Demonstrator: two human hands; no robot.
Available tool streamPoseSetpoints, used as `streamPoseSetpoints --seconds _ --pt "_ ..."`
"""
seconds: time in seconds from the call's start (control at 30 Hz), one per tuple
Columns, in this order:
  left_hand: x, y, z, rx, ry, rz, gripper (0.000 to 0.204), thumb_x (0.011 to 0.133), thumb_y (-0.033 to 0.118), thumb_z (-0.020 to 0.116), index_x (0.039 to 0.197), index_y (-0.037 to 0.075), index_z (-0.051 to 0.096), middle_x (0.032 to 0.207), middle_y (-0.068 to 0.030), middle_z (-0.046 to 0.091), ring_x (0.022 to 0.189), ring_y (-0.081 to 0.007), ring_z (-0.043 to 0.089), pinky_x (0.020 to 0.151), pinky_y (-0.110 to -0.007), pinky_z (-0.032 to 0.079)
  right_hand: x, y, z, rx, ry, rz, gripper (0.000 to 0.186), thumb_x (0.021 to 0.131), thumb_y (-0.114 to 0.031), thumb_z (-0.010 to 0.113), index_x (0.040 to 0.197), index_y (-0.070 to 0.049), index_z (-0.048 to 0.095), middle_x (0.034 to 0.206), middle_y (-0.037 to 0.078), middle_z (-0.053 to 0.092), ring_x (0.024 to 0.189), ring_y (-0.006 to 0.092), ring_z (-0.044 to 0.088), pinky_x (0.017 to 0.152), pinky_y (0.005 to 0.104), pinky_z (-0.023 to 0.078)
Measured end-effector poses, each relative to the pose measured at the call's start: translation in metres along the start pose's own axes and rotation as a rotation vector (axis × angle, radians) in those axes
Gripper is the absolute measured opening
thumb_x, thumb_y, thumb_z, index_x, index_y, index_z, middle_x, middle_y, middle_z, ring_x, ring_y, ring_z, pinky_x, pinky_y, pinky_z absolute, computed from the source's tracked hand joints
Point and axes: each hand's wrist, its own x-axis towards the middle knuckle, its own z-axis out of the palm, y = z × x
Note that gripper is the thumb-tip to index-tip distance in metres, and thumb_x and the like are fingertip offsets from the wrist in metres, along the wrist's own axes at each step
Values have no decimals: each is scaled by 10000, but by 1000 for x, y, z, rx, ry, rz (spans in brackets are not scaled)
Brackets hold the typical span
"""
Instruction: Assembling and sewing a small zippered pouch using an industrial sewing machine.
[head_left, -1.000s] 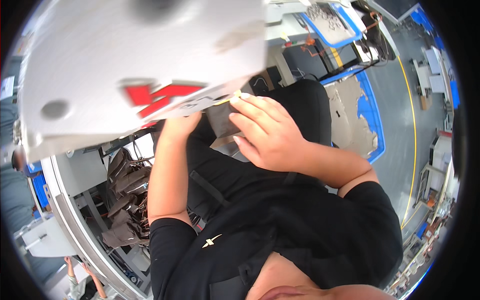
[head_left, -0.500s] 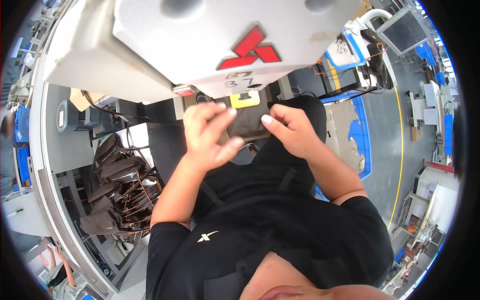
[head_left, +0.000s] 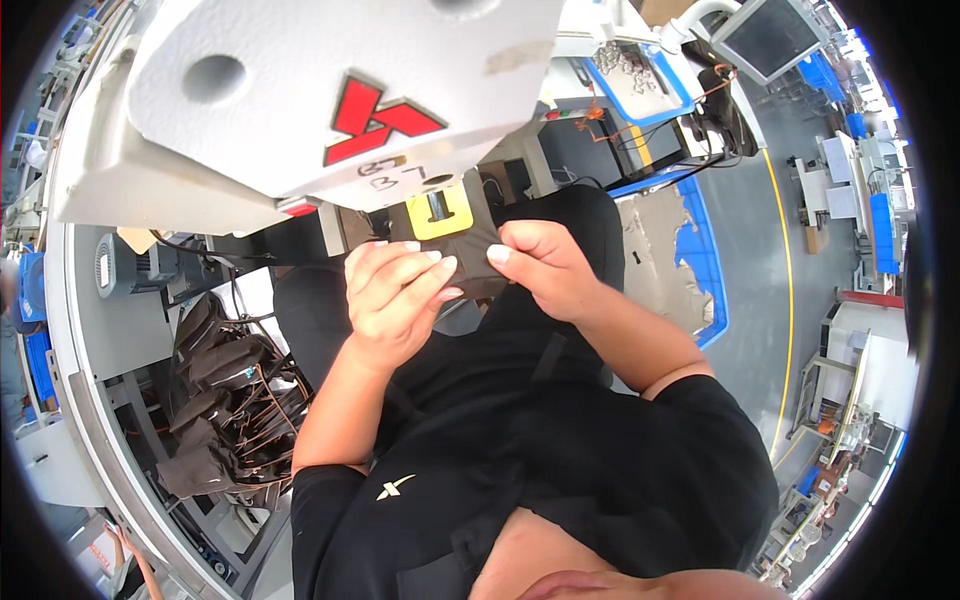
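A dark brown piece of fabric (head_left: 475,262) lies under the head of a large white machine (head_left: 250,120), which looks like an industrial sewing machine. My right hand (head_left: 555,275) pinches its right edge between thumb and bent forefinger. At the left edge my left hand (head_left: 390,305) is closed, fingers together and the thumb beneath, gripping the fabric. Just beyond the fingers, a yellow plate (head_left: 456,222) with a dark slot rests on the fabric, partly under the machine head.
Dark fabric pieces with orange-brown cords (head_left: 235,400) hang in a heap at the left. A blue-rimmed bin (head_left: 715,300) stands at the right. A blue tray (head_left: 680,105) with small metal parts and a monitor (head_left: 768,38) are at the far right.
Both hands have come down onto the fabric's edges and closed on them; the left fingers were spread and raised before. The view has shifted, so the machine sits farther left.
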Motion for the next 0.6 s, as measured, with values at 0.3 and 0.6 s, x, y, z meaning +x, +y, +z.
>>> streamPoseSetpoints --seconds 0.3,0.6 --pt "-15 22 1 -64 -1 47 286 809 208 829 1035 48 758 1012 -66 701 1014 -276 709 997 -470 490 37 2 -61 -452 219 -167 251 941 -166 617 774 21 617 709 124 590 679 191 568 649 337 461" --pt "-52 54 -22 -152 -121 244 280 835 251 822 976 21 747 991 -76 667 1005 -271 721 944 -472 557 166 60 -226 -1743 352 -60 203 901 -95 569 1013 39 671 928 275 720 895 420 719 831 494 575"
